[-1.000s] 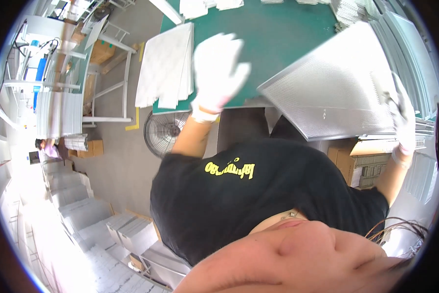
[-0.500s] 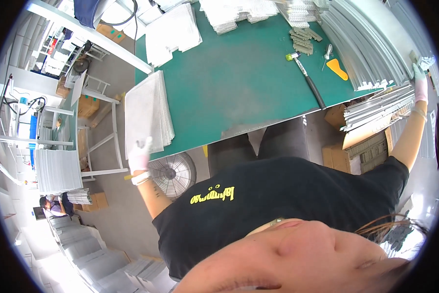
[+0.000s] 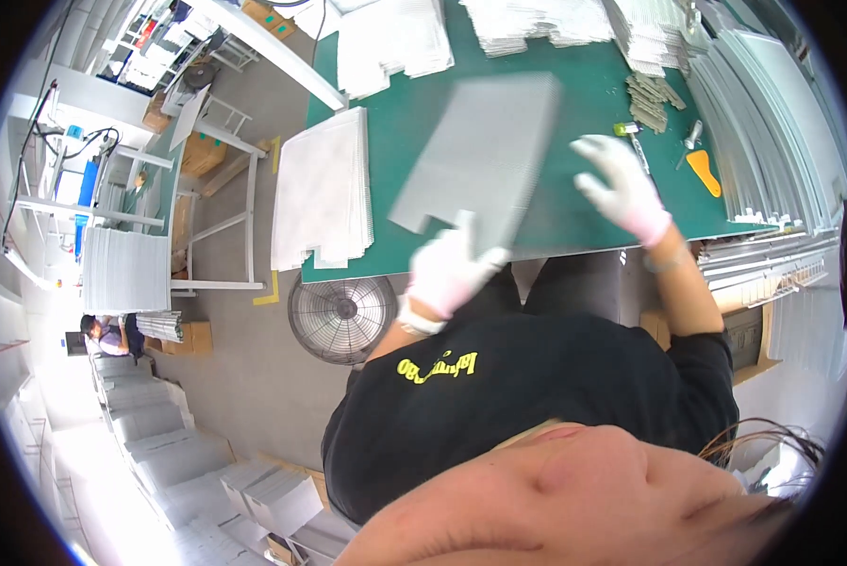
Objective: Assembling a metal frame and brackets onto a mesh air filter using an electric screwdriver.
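Observation:
A grey, ribbed sheet (image 3: 480,141) with a notched near edge lies tilted over the green tabletop, slightly blurred. My gloved left hand (image 3: 450,271) grips its near edge, thumb stretched to the right. To the sheet's right, my gloved right hand (image 3: 622,191) hovers over the table with fingers apart and nothing in it. Beyond that hand is a hammer (image 3: 640,149), partly hidden by it. On the left of the table a stack of whitish notched sheets (image 3: 322,189) sits at the edge.
More sheet stacks (image 3: 390,42) line the far edge. A yellow scraper (image 3: 704,174) and grey strips (image 3: 652,99) lie at the right, beside tall curved panels (image 3: 772,123). A floor fan (image 3: 343,316) stands below the table's left corner. Another person (image 3: 112,335) is far left.
My left hand has moved right from the left stack, and a grey sheet is now over the table's middle. My right hand has come inward from the far-right panels.

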The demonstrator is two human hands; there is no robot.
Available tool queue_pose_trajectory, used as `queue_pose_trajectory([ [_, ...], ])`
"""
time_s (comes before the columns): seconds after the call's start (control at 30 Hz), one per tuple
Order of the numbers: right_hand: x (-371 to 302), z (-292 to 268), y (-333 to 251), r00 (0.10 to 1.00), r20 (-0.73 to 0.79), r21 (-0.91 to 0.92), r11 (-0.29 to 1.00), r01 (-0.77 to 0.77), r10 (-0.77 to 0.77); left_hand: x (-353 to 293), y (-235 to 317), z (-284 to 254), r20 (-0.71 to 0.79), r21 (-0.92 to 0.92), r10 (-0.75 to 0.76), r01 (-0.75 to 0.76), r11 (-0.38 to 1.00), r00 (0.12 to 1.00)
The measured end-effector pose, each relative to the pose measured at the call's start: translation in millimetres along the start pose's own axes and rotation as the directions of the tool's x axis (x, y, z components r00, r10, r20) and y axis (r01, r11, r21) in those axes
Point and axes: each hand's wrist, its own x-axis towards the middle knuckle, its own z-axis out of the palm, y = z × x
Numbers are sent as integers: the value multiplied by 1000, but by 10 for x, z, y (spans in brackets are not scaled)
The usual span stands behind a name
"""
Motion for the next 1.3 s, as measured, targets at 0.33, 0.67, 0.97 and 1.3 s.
queue_pose_trajectory([
  [0.33,430,968,412,903,425,-293,953,80,55,2267,-721,-539,-99,284,143,-109,953,985],
  [0.67,482,973,368,934,356,-231,971,57,29,4046,-2312,-1066,-284,229,-448,514,826,847],
  [0.97,526,913,294,931,363,-229,972,55,32,3666,-2772,-1954,-651,346,176,82,935,738],
  [1.3,489,974,407,935,353,-224,966,127,-41,2176,-2095,-1274,-408,-849,-59,-402,-344,911],
])
